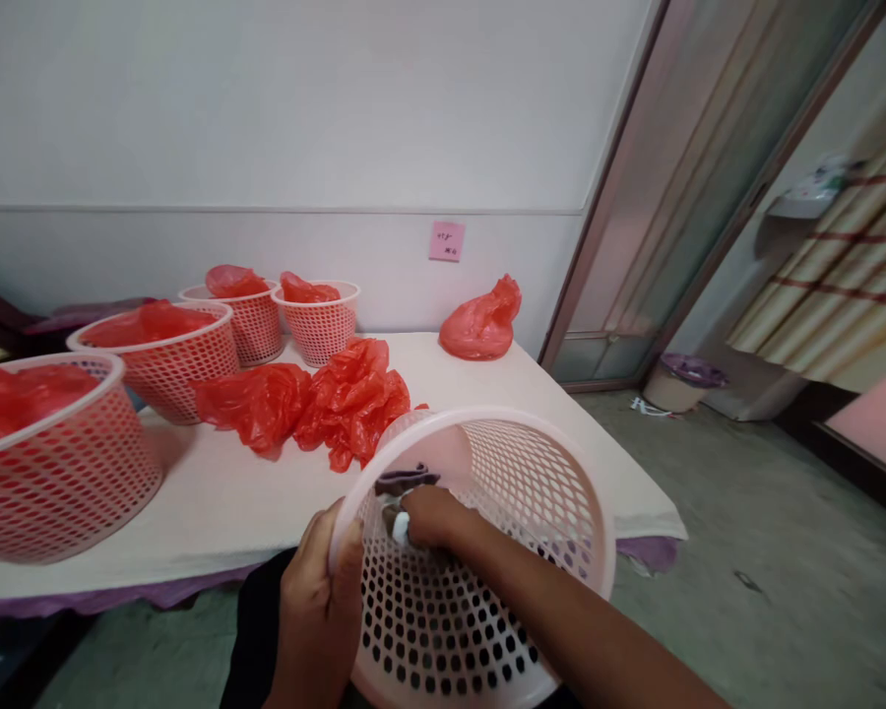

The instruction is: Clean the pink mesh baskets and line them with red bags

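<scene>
A pale pink perforated plastic basket (536, 428) is tilted with its mouth toward me. At its left side, my left hand (321, 591) is closed on the rim, thumb inside and fingers outside. My right hand (429, 517) reaches deep into the basket, its fingers curled and partly hidden. By those fingers are a small white object (400, 528) and a dark folded, cloth-like item (408, 479). Whether the right hand grips either one is unclear. Crumpled red plastic bags (358, 399) lie on the table just beyond the basket.
More pink baskets (317, 330) holding red bags stand at left on the white-covered table (228, 492). A tied, filled red bag (479, 325) sits at the back right, below a pink note (447, 241). A bin (679, 382) stands on the floor by the glass door.
</scene>
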Tool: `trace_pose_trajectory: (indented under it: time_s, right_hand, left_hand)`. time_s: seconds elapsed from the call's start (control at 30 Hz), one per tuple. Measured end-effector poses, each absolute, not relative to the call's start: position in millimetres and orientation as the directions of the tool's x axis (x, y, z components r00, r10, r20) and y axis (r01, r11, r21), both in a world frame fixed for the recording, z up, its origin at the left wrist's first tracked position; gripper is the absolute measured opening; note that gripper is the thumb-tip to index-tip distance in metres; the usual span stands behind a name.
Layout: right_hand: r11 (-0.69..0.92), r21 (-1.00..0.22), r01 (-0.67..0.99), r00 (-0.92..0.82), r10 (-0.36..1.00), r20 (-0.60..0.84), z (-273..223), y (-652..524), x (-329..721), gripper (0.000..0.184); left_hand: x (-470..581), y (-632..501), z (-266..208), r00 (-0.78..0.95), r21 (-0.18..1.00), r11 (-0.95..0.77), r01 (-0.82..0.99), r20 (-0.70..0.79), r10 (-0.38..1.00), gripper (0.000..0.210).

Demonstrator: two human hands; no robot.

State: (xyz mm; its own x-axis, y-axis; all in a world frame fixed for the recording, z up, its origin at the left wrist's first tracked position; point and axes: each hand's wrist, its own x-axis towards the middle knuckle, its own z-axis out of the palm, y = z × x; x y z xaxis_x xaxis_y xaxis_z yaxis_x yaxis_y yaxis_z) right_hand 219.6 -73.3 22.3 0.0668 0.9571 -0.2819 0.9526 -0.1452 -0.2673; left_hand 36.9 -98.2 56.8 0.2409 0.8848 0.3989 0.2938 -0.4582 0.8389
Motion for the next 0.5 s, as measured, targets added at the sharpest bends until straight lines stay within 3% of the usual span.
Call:
trace_pose_trajectory:
  time_s: [0.1,0.13,0.2,0.37,0.5]
  right_hand:
    - [0.061,-0.377,0.924,-0.162,0.957,-0.242,53.8,-111.0,205.9,0.018]
    - [0.159,-0.413,0.897,-0.231,0.965,-0.129,63.5,-125.7,200.0,0.020]
    - [0.188,-0.419,0.888,-0.206,0.978,0.002,75.6,-153.2,186.1,0.025]
    - [0.279,-0.108,0.954,-0.248,0.939,0.238,53.8,-179.3,153.4,0.022]
    - [0.247,-0.026,0.969,-0.224,0.914,0.339,29.3,-169.2,151.0,0.022]
  left_hand:
    - [35.7,-89.0,62.3,0.173,0.890,-0.361,0.278,0.323,0.930,0.035]
    - [34.5,-84.6,63.8,0.145,0.903,-0.331,0.275,0.301,0.942,0.035]
    - [31.7,-75.1,65.6,0.091,0.924,-0.279,0.261,0.264,0.960,0.036]
    - [29.5,-57.4,62.4,0.053,0.987,-0.135,0.089,0.130,0.990,0.040]
    - [30.1,-53.3,58.4,0.073,0.992,-0.095,0.078,0.089,0.993,0.044]
